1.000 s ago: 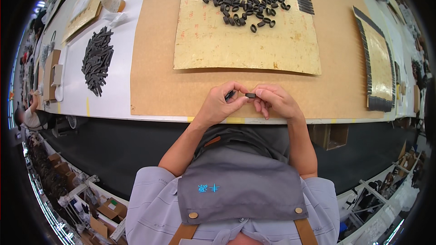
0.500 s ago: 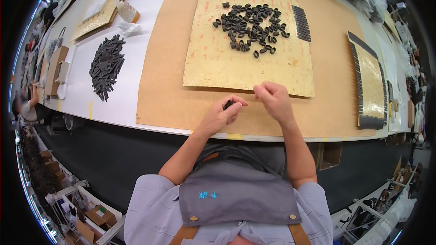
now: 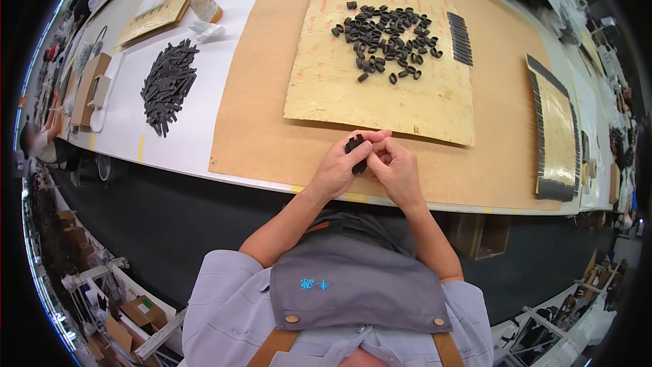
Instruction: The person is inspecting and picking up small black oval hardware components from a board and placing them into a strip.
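Note:
My left hand is closed around a small bundle of dark flat strips near the table's front. My right hand meets it from the right, fingers curled against the bundle; what they pinch is hidden. Just beyond both hands lies a yellowish board with many small black oval loops scattered over it and a row of dark strips along its right side. Brown paper lies under the board.
A pile of dark strips lies on white surface to the left, near a bottle and cardboard pieces. Another strip-edged board is at right. Another person works at far left. An open box sits below the table.
A short dark piece was pinched between both hands' fingertips. My right hand then went up toward the board's edge, and now is back against my left hand and its bundle.

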### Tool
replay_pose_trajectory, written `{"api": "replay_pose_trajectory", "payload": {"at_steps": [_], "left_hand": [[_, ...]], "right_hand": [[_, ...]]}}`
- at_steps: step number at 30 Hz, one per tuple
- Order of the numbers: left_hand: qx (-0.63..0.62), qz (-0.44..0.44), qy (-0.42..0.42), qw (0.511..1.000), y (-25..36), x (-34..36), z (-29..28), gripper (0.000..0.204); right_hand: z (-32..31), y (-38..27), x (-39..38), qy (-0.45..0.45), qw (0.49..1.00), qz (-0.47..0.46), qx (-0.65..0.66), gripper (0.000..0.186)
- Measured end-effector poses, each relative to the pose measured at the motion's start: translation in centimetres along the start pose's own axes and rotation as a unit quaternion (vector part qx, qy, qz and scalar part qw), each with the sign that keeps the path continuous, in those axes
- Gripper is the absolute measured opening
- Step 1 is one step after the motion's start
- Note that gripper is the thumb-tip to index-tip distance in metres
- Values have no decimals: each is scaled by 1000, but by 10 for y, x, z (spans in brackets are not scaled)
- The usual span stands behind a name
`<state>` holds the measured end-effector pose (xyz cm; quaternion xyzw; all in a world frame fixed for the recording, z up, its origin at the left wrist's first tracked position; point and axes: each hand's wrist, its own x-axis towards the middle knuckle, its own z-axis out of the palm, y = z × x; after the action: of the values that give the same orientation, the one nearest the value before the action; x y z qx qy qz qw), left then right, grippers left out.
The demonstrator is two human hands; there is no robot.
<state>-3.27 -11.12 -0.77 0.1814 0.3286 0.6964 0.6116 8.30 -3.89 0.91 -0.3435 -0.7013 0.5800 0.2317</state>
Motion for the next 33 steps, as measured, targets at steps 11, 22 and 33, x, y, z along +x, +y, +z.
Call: {"api": "replay_pose_trajectory", "payload": {"at_steps": [11, 22, 33], "left_hand": [[80, -81, 53, 992, 1, -6, -1, 26], [332, 31, 103, 937, -6, -8, 7, 21], [248, -147, 26, 957, 19, -6, 0, 15]], "right_hand": [[-22, 0, -5, 8, 972, 78, 219, 5], [-34, 4, -6, -41, 962, 109, 249, 11], [-45, 11, -6, -115, 947, 145, 264, 9]]}}
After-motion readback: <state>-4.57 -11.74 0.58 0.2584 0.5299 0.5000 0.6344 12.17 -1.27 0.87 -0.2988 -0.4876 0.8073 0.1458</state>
